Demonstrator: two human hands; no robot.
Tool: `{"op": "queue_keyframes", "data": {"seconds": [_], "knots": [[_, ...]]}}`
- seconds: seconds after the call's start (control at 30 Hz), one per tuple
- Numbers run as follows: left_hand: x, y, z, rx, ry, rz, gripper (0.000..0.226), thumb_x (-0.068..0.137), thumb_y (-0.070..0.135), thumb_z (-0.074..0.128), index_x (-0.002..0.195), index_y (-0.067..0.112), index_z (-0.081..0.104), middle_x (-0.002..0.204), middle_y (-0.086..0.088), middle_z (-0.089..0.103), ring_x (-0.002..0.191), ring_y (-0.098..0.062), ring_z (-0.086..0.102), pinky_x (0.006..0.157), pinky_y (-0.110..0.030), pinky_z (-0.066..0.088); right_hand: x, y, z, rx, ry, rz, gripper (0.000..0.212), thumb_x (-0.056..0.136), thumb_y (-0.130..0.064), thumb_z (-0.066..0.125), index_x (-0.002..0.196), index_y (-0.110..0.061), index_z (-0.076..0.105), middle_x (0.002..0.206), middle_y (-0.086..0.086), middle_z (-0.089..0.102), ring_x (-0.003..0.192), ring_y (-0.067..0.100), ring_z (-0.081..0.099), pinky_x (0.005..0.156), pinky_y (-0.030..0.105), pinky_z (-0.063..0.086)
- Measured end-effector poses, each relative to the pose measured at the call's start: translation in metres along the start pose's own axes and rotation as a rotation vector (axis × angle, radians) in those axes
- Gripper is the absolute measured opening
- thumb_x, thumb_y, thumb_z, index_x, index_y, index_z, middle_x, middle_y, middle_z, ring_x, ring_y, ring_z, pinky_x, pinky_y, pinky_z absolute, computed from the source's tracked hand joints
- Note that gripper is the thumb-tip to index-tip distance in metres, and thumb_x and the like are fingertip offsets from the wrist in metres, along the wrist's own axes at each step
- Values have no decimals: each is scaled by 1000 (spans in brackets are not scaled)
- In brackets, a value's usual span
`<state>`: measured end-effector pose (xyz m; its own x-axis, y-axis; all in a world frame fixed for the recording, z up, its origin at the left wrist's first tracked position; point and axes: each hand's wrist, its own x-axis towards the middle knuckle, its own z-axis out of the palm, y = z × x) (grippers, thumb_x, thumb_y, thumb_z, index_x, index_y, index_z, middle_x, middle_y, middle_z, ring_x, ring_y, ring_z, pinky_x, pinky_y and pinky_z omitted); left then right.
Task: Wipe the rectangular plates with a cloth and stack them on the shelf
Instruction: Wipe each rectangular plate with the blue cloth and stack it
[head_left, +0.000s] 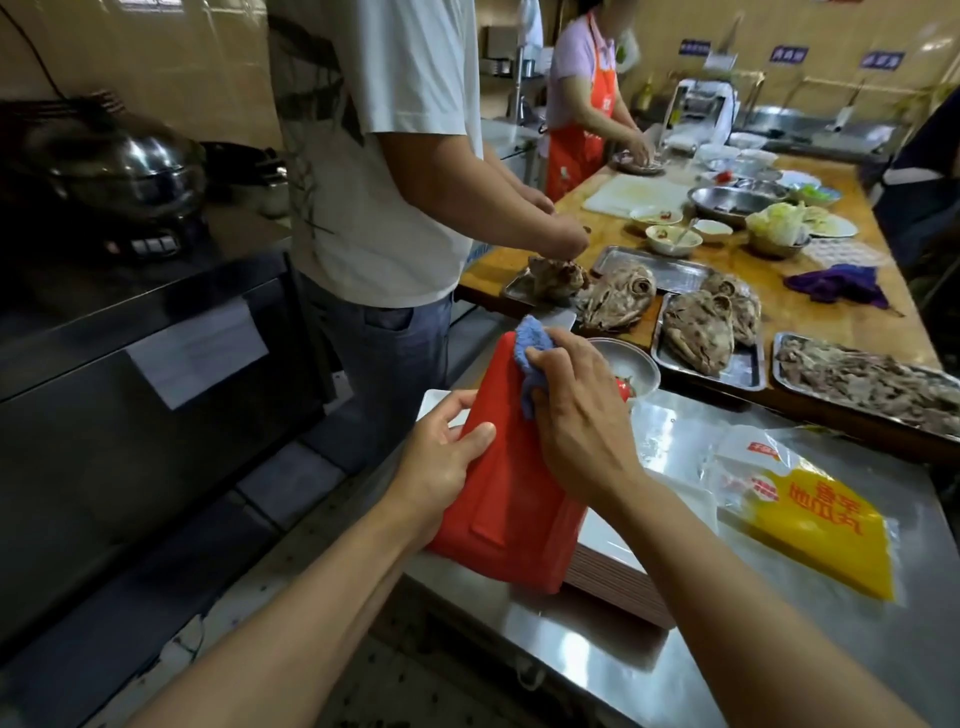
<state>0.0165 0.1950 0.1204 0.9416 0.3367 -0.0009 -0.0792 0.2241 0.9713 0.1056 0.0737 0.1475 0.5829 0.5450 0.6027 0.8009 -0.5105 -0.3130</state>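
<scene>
The left hand (441, 457) grips the left edge of a red rectangular plate (511, 499), thumb across its upturned underside and fingers curled behind it, holding the plate tilted on end above the near edge of a steel desk (779, 623). The right hand (576, 410) clutches a blue cloth (169, 345) bunched in its fingers and presses it against the upper part of the plate's back. Under the red plate, on the desk, lies a stack of flat dark-edged plates (618, 577) with a white surface showing on top, and a white rectangular plate (436, 402) peeks out behind the left hand. To the right on the steel desk sits a clear plastic bag with a yellow printed panel (815, 525).

Just beyond the hands stands a small metal bowl (628, 364). Past it a wooden desk (831, 306) carries steel trays (711, 358) of cooked meat, among them large pieces on the nearer trays and sliced meat on the tray at the right edge. A purple rag (836, 283) lies further along the wood, with small bowls, a large metal basin (727, 200), cabbage and a white cutting board (628, 195) beyond.

On the left a person in a white T-shirt (374, 156) and jeans stands at the wooden desk, hands over a tray. Farther back a person in an orange apron (582, 135) works at the same desk. At the far left, a shiny domed lid (130, 166) rests on a dark cooker.
</scene>
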Motion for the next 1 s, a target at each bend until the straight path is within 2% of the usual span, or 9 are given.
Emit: {"op": "queue_keyframes", "data": {"seconds": [0.2,0.3,0.4,0.43,0.53,0.67,0.73,0.83,1.0], "knots": [[-1,2,-7,-50,65,-15,18,93,5,53,107,15,57,81,-12,71,67,-22,69,58,-34,56,-12,23,-2,122,-12,187,19,89,-16,44,99,-1,51,115,18,51,105,34,50,88,47,42],[3,1,-4,-72,98,5,18,92,5,53,104,16,57,80,-11,70,66,-20,67,60,-36,56,-9,15,-3,352,37,337,9,90,-10,42,94,-14,49,101,17,54,87,31,61,72,50,50],[10,3,2,-134,141,20,16,92,4,52,100,17,57,72,-4,71,61,-15,67,54,-30,55,-11,4,1,352,30,442,20,95,-15,41,114,-16,36,115,17,44,92,32,60,75,48,51],[14,5,4,-157,156,23,16,92,4,52,98,17,57,71,-3,71,60,-14,67,53,-29,55,-16,2,3,333,27,478,28,95,-16,42,121,-11,32,119,16,41,93,28,61,77,41,51],[26,11,8,-214,212,49,16,92,2,50,93,17,55,73,-6,68,59,-13,65,54,-29,56,-39,-7,6,382,32,522,28,94,-10,43,120,-11,31,113,11,41,69,0,61,58,9,45],[35,11,12,-273,242,49,16,93,4,49,90,19,54,76,-4,65,64,-14,62,60,-30,55,-64,-6,2,463,-3,584,37,91,-15,51,118,-22,27,124,11,44,108,23,53,91,39,45],[35,4,17,-285,234,22,14,94,7,49,92,20,54,70,1,68,62,-12,65,58,-29,55,-62,2,-4,577,3,667,43,86,-12,56,110,-29,26,112,14,55,95,27,61,84,44,51],[35,-6,23,-270,190,-23,12,97,12,47,95,22,52,74,3,70,66,-12,67,57,-30,55,-56,13,-14,659,57,751,52,72,-3,63,103,-29,30,85,10,61,73,23,63,65,35,52],[34,-9,16,-7,-23,-125,19,99,22,45,116,30,47,108,-1,65,95,-16,66,73,-35,54,-50,23,-26,665,62,824,59,49,-14,67,87,-44,32,81,13,57,60,31,61,54,41,55]]}}
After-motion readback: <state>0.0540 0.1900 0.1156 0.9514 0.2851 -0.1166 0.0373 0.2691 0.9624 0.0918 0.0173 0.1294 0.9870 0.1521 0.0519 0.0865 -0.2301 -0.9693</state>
